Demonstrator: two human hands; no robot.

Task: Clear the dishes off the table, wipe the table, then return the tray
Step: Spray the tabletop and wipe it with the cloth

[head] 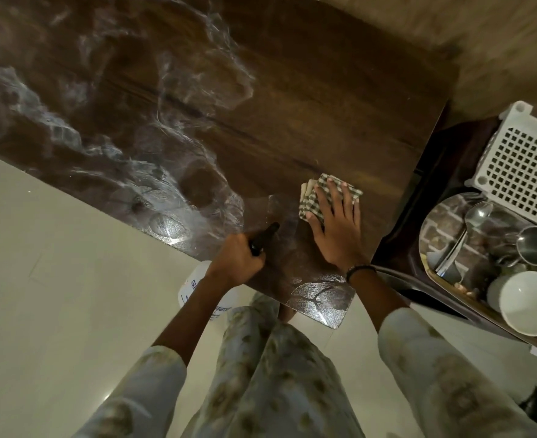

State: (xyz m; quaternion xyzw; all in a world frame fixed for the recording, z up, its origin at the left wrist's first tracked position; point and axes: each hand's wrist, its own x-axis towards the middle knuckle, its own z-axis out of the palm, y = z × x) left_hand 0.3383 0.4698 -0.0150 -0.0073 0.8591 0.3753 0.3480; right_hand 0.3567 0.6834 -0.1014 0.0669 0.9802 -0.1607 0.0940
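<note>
Your right hand (335, 221) lies flat with straight fingers on the folded green-and-white checked cloth (319, 197), pressing it onto the dark brown wooden table (292, 121) near the corner closest to you. Your left hand (237, 262) is curled around the black trigger top of the white plastic spray bottle (197, 292), which hangs below the table edge.

The dishes are off the table. They sit on the shiny metal tray (431, 216) to your right: a white round bowl (529, 303), a steel cup (534, 245) and a steel spoon (472, 222).

Here is what could go wrong. The cloth is close to the table edge, so a long push could slide it off. Your right elbow is near the tray, and a big swing back could knock the bowl, which sits at the tray's near rim. The bottle points at the table, so a squeeze could wet your right hand too. White smeary streaks cover the far left of the table, and you could miss them if you only rub here.

Some things are hard to see. Your arm hides most of the bottle and its label. The tray is cut off at the picture's right side. The white plastic basket (523, 172) beside it is cut off too. What the tray rests on is too dark to tell.
</note>
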